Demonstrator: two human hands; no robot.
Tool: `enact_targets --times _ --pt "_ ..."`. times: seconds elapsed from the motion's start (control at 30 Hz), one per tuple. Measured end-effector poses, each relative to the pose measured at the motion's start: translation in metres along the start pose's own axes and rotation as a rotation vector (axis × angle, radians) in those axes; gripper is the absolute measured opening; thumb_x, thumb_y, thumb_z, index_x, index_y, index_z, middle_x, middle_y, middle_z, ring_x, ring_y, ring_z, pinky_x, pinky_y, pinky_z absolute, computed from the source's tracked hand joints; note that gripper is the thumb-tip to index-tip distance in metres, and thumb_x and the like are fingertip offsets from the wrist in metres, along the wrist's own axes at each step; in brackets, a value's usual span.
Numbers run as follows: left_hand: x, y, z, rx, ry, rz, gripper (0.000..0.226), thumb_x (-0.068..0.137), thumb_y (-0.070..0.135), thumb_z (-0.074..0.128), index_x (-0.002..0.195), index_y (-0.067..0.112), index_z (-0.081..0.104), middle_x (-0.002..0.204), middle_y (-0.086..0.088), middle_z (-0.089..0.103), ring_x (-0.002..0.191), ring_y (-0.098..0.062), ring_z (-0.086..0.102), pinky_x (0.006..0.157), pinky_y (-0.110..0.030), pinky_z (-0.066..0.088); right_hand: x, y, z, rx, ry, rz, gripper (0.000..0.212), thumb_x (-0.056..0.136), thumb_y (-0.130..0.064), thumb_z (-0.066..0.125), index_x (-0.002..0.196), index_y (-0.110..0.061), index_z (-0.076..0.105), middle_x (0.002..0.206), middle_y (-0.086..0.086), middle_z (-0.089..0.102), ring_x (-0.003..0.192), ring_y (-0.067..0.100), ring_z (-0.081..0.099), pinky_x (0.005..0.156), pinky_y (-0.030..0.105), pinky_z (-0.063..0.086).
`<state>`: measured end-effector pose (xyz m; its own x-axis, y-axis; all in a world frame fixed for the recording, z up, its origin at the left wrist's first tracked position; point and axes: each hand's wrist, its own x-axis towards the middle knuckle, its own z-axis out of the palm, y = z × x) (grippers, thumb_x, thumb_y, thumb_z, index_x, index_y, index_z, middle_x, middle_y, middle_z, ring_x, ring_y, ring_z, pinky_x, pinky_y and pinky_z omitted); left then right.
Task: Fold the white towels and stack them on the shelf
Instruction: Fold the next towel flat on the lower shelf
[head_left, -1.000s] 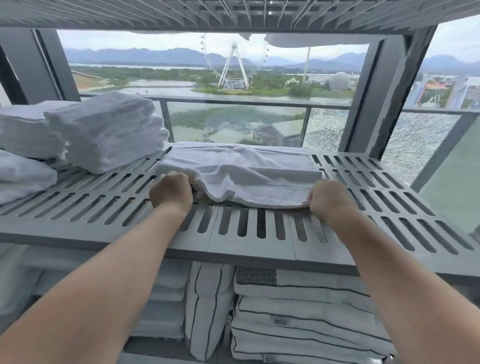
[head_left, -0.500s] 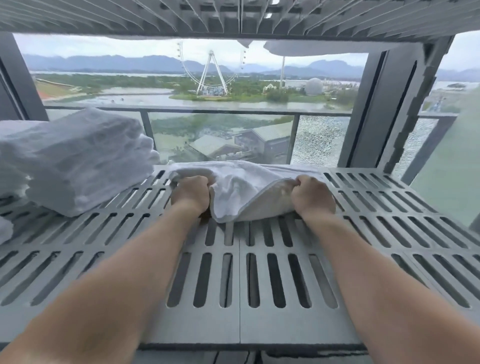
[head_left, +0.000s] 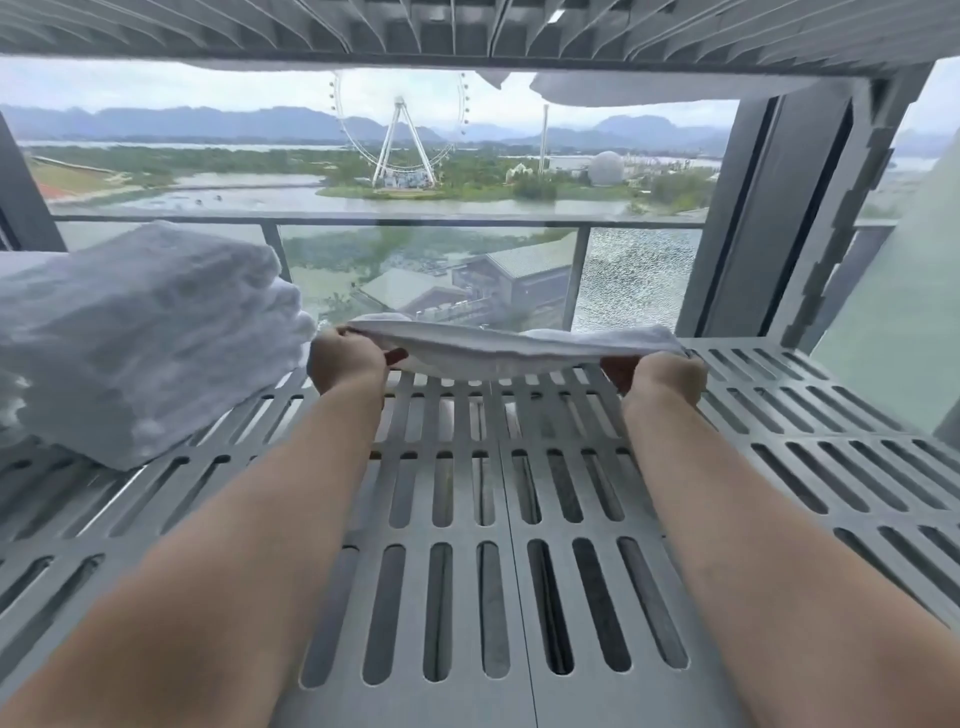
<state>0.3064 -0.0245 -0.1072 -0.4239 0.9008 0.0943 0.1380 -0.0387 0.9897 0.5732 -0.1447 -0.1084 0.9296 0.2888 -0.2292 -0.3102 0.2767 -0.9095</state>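
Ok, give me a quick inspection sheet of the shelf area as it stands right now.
Surface: slotted grey shelf, level.
Job's things: white towel stretched between both hands near the back of the shelf; stack of folded towels on the shelf to its left.
Clutter: nothing seen.
Grippers: left hand grips the towel's left end; right hand grips its right end.
Cables: nothing seen.
Surroundings: upper shelf overhead, white cloth hanging over its edge; window behind, railing and Ferris wheel outside.
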Motion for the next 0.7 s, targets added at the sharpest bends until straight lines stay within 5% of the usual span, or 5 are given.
enact_targets --times 0.1,0.3,0.47,0.6,0.7 --pt "-0.002 0.006 -0.009 -0.017 0.146 0.061 0.028 0.1 0.012 0.04 0.102 0.006 0.067 0.099 -0.014 0.073 0.09 -0.03 0.071 0.075 -0.026 0.049 0.0 -0.005 -0.005 0.071 0.064 -0.024 0.037 0.098 -0.007 0.03 0.116 -0.018 0.06 0.118 0.006 0.061 0.095 0.024 0.063 0.064 0.029 0.053" --pt "-0.015 0.011 -0.031 0.212 0.186 0.265 0.027 0.099 0.016 0.043 0.1 0.011 0.069 0.104 -0.012 0.072 0.088 -0.029 0.064 0.072 -0.028 0.043 -0.007 -0.02 -0.02 0.169 0.136 -0.013 0.031 0.095 -0.005 0.033 0.097 -0.022 0.058 0.106 0.002 0.063 0.099 0.024 0.065 0.091 0.04 0.057" --pt "-0.037 -0.009 -0.052 0.469 0.059 0.334 0.027 0.1 0.017 0.041 0.102 0.008 0.066 0.104 -0.02 0.069 0.095 -0.039 0.062 0.07 -0.038 0.041 -0.018 -0.014 -0.052 0.162 0.126 0.056 0.039 0.091 0.003 0.031 0.106 -0.014 0.064 0.1 0.003 0.061 0.082 0.019 0.061 0.059 0.02 0.052" --pt "-0.058 -0.015 -0.077 0.548 -0.002 0.325 0.044 0.093 0.004 0.045 0.126 0.023 0.066 0.117 -0.016 0.069 0.107 -0.038 0.063 0.089 -0.043 0.054 -0.026 -0.023 -0.079 0.269 0.023 0.132 0.046 0.087 0.007 0.028 0.104 -0.014 0.066 0.103 0.007 0.066 0.073 0.017 0.064 0.042 0.02 0.052" --pt "-0.078 -0.018 -0.093 0.664 -0.028 0.31 0.042 0.09 0.003 0.045 0.109 0.03 0.071 0.109 -0.015 0.07 0.101 -0.038 0.063 0.083 -0.043 0.053 -0.031 -0.022 -0.094 0.084 -0.006 0.02 0.044 0.085 0.008 0.029 0.089 -0.016 0.066 0.097 0.007 0.067 0.07 0.015 0.062 0.037 0.013 0.042"
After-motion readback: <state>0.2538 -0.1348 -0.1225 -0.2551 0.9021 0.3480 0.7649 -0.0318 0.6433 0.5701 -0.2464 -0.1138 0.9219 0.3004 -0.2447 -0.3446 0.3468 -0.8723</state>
